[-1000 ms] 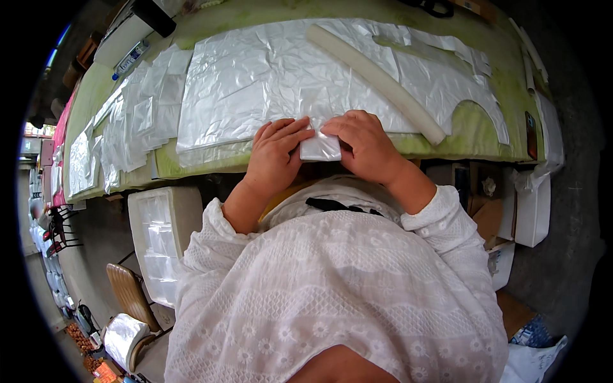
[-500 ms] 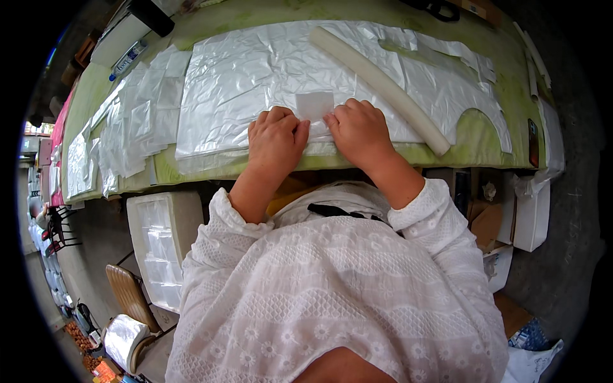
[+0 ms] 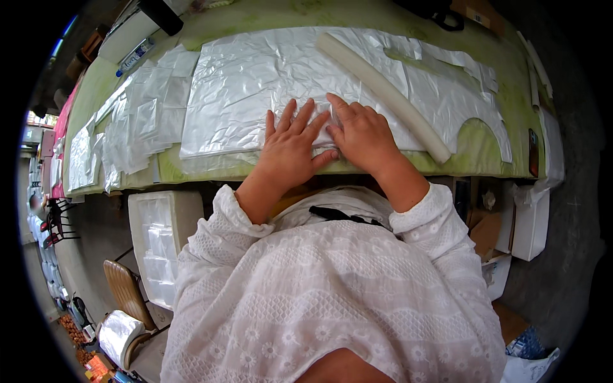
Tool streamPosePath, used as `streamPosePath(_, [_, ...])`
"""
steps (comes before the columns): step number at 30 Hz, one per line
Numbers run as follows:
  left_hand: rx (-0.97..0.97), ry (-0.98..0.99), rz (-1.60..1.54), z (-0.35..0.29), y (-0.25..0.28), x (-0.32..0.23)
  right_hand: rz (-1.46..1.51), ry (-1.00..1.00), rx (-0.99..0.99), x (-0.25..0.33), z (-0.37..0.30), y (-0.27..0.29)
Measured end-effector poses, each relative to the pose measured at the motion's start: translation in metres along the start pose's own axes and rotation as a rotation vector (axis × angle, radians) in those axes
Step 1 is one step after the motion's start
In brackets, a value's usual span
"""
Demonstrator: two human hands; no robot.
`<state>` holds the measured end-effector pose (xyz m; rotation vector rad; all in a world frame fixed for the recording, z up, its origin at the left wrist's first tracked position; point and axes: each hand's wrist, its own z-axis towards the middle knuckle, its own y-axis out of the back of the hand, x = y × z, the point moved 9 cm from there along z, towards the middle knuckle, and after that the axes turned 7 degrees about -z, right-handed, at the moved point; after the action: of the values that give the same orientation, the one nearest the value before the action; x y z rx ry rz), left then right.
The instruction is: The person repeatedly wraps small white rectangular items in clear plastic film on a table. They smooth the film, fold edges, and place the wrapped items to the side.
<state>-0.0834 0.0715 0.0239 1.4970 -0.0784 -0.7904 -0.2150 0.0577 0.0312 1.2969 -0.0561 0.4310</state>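
A large crinkled silvery plastic sheet [image 3: 255, 83] lies spread on the green table [image 3: 485, 137]. My left hand [image 3: 290, 150] and my right hand [image 3: 364, 137] rest flat on it side by side near the table's front edge, fingers spread and thumbs almost touching. Both palms press down on the sheet; a small piece under them is mostly hidden. A long white foam roll [image 3: 383, 92] lies diagonally on the sheet, just right of my right hand.
Several smaller cut silvery pieces [image 3: 128, 127] are stacked at the table's left. A plastic bottle [image 3: 135, 56] lies at the far left corner. Below the table stand a white plastic bin [image 3: 159, 236], a stool [image 3: 124, 290] and white boxes [image 3: 530, 220] at the right.
Both hands have moved forward from the table's edge onto the sheet and flattened out. The small rectangular piece seen between the fingers earlier is now covered by the palms.
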Motion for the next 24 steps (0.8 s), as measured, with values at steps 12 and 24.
streamPosePath(12, [0.167,0.757,-1.555,-0.131,-0.093,0.018,0.022,0.108,0.262,0.016,-0.010,0.000])
streamPosePath(24, [-0.206,0.812,-1.984,-0.098,-0.054,-0.026,0.692,-0.019,-0.053,0.030,-0.119,0.028])
